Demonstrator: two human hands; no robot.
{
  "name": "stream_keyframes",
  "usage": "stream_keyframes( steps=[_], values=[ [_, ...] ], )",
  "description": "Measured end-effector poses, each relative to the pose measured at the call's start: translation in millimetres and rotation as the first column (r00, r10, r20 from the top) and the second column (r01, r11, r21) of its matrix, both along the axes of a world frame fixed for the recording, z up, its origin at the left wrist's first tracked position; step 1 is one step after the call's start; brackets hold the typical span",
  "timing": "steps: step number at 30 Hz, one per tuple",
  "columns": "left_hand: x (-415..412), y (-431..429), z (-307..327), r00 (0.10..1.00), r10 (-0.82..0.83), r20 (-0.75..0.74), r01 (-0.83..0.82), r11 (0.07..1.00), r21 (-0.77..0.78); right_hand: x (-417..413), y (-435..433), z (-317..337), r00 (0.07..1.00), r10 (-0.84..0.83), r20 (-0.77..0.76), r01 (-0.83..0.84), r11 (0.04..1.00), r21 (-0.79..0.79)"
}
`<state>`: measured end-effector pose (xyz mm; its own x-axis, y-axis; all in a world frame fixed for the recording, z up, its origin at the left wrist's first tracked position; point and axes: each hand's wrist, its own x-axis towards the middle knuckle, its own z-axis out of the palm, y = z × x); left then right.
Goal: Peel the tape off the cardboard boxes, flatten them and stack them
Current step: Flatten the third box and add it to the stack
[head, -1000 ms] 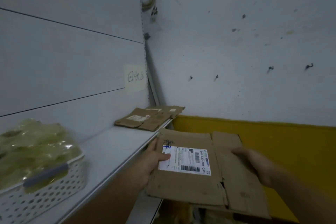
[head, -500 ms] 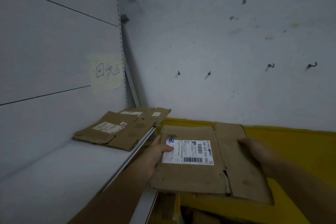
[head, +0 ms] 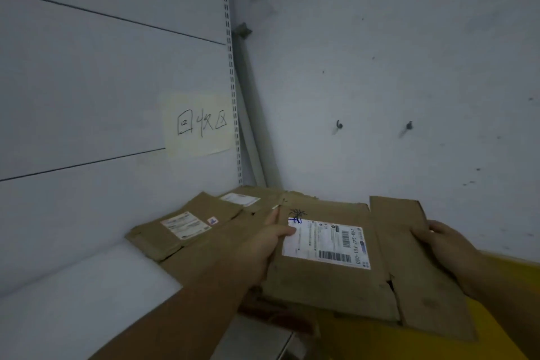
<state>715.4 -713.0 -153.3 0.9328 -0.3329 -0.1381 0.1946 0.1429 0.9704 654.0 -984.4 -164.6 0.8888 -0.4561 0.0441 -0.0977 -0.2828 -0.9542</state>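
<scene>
I hold a flattened brown cardboard box (head: 330, 283) with a white shipping label (head: 327, 242) level in both hands. My left hand (head: 263, 245) grips its left edge, thumb on the label's corner. My right hand (head: 441, 242) grips the right flap. The box's left part hangs over a stack of flattened boxes (head: 187, 231) that lies on the white shelf (head: 73, 295) in the corner.
A paper note with handwriting (head: 200, 124) is stuck on the white panel wall behind the stack. A slotted shelf upright (head: 232, 96) runs up the corner. Small hooks (head: 339, 125) stick out of the right wall. A yellow surface (head: 496, 316) lies below right.
The held box has moved left and forward, from beside the shelf to partly over the stack. The view has closed in on the corner; the white basket is out of sight.
</scene>
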Motion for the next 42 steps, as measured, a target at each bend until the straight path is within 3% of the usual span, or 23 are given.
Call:
stream_keyframes(
  steps=[6, 11, 15, 21, 26, 32, 33, 35, 36, 37, 39, 40, 42],
  values=[
    [35.0, 9.2, -0.6, 0.988, 0.137, -0.065, -0.137, 0.991, 0.005, 80.2, -2.8, -1.8, 0.980, 0.200, -0.008, -0.199, 0.979, 0.043],
    [95.7, 20.3, 3.0, 0.953, 0.300, -0.047, -0.303, 0.951, -0.070, 164.6, 9.5, 8.9, 0.945, 0.322, 0.061, -0.327, 0.941, 0.093],
    [149.5, 27.8, 6.4, 0.936, 0.353, -0.017, -0.353, 0.934, -0.054, 227.4, 15.7, 13.4, 0.924, 0.381, 0.020, -0.382, 0.922, 0.068],
    [200.3, 26.8, -2.0, 0.909, 0.417, -0.019, -0.417, 0.906, -0.069, 312.1, 13.7, 29.2, 0.874, 0.483, -0.050, -0.483, 0.875, 0.012],
    [204.5, 47.7, -0.5, 0.839, 0.542, -0.054, -0.545, 0.836, -0.060, 374.0, 60.4, 22.6, 0.812, 0.579, -0.078, -0.582, 0.789, -0.196],
    [182.0, 65.5, 1.8, 0.553, 0.833, -0.020, -0.833, 0.553, 0.023, 434.9, 135.6, 7.4, 0.537, 0.843, -0.039, -0.803, 0.496, -0.331],
    [179.4, 67.6, -0.7, 0.477, 0.877, 0.051, -0.874, 0.467, 0.136, 443.0, 148.7, 4.2, 0.504, 0.863, -0.035, -0.820, 0.466, -0.333],
    [177.8, 71.6, -1.4, 0.303, 0.916, 0.261, -0.910, 0.197, 0.366, 460.0, 173.9, -3.1, 0.474, 0.880, -0.015, -0.828, 0.440, -0.348],
    [177.4, 73.2, -1.4, 0.260, 0.897, 0.358, -0.894, 0.083, 0.440, 466.0, 186.4, -5.8, 0.470, 0.883, -0.006, -0.824, 0.436, -0.362],
    [177.7, 76.2, -3.6, 0.278, 0.832, 0.481, -0.845, -0.027, 0.535, 471.9, 198.1, -9.1, 0.480, 0.877, -0.002, -0.811, 0.443, -0.383],
    [180.4, 74.0, -8.1, 0.530, 0.580, 0.619, -0.565, -0.302, 0.767, 479.6, 217.1, -18.4, 0.517, 0.854, -0.065, -0.735, 0.403, -0.545],
    [183.2, 72.5, -13.6, 0.670, 0.493, 0.555, -0.419, -0.365, 0.831, 478.6, 223.3, -23.5, 0.522, 0.844, -0.119, -0.680, 0.329, -0.655],
    [188.3, 70.7, -27.6, 0.806, 0.497, 0.321, -0.221, -0.251, 0.942, 475.1, 232.9, -35.3, 0.531, 0.828, -0.180, -0.546, 0.172, -0.820]
  ],
)
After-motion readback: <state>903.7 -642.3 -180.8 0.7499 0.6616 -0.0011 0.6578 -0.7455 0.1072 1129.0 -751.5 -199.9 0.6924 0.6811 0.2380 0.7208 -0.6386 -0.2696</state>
